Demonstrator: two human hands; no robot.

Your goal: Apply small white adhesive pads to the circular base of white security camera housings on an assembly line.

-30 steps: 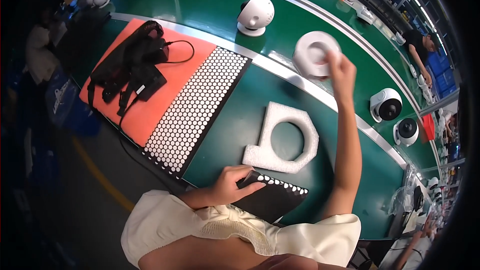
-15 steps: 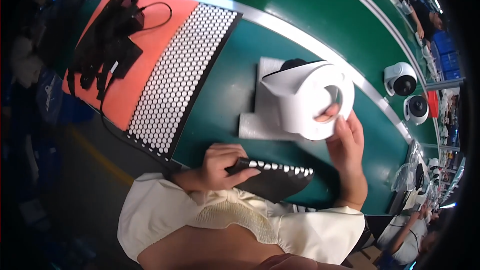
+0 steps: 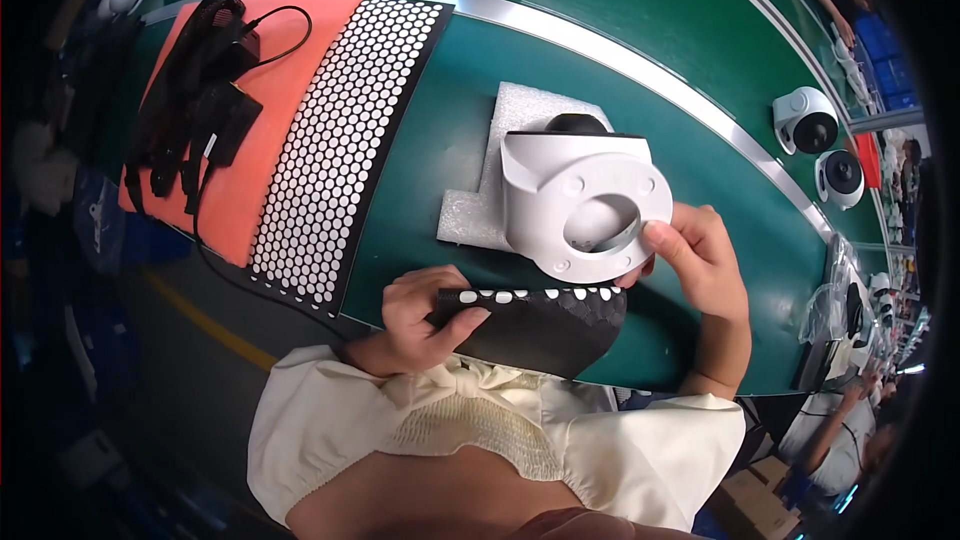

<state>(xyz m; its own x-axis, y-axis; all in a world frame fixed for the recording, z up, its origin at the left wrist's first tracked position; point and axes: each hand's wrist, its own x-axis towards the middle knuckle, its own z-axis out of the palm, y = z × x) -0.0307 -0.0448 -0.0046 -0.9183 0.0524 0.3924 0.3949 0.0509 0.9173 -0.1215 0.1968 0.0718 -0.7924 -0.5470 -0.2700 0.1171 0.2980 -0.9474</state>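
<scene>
My right hand [image 3: 705,260] pinches the round rim of a white security camera [image 3: 540,158], thumb on top and a fingertip below. The camera lies tilted, its ring-shaped bottom with a round opening and small dots facing up toward me. A white foam block [image 3: 472,218] lies on the bench partly beneath it. My left hand [image 3: 418,315] is closed on the edge of a black sticker sheet [image 3: 535,335], bent over so that a row of white round stickers shows along its top edge. Just nearer to me than the camera, this sheet reaches toward my right hand.
At left, a large sheet of white round stickers [image 3: 335,125] lies beside an orange mat [image 3: 285,100] with black power adapters and cables [image 3: 222,125]. Beyond a metal rail [image 3: 590,40], white cameras [image 3: 805,120] stand on a green belt. Clear plastic bags [image 3: 830,305] lie at right.
The camera has turned and come nearer to me, so its bottom ring now faces up more squarely. My left hand and the black sticker sheet have risen slightly toward it.
</scene>
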